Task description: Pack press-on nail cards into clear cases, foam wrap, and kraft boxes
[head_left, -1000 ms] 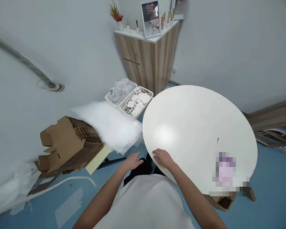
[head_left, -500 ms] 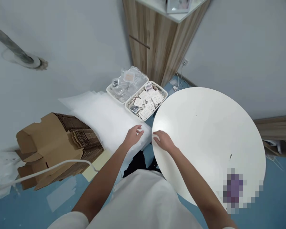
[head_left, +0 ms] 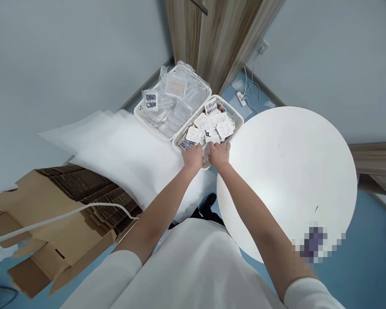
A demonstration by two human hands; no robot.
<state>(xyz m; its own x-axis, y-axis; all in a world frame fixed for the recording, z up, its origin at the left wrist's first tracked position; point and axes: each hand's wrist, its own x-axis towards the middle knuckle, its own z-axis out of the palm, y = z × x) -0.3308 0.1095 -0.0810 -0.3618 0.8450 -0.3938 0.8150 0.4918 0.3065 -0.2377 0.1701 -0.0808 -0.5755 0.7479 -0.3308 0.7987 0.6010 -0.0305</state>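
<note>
The near basket (head_left: 235, 115) is white, with perforated walls, and holds many small white printed cards (head_left: 225, 128) and a few purple-patterned pieces. Over its near left side reaches my left hand (head_left: 193, 156), knuckles up, fingers bent down among the contents. My right hand (head_left: 219, 155) is at the near right side in a similar pose, its fingers curled down beside the cards. Between the two hands, part of the contents shows. Both sets of fingertips are hidden, so what they grip, if anything, cannot be made out.
A second white basket (head_left: 139, 112) with clear plastic cases (head_left: 176, 86) adjoins it. White foam sheets (head_left: 116, 150) lie to the left, flattened cardboard boxes (head_left: 70, 231) below them. A round white table (head_left: 286, 171) stands right; a power strip (head_left: 241, 98) lies on the floor.
Both hands have moved forward from in front of the basket into its near end, and their fingers have curled down. The view has tilted lower and closer to the baskets.
</note>
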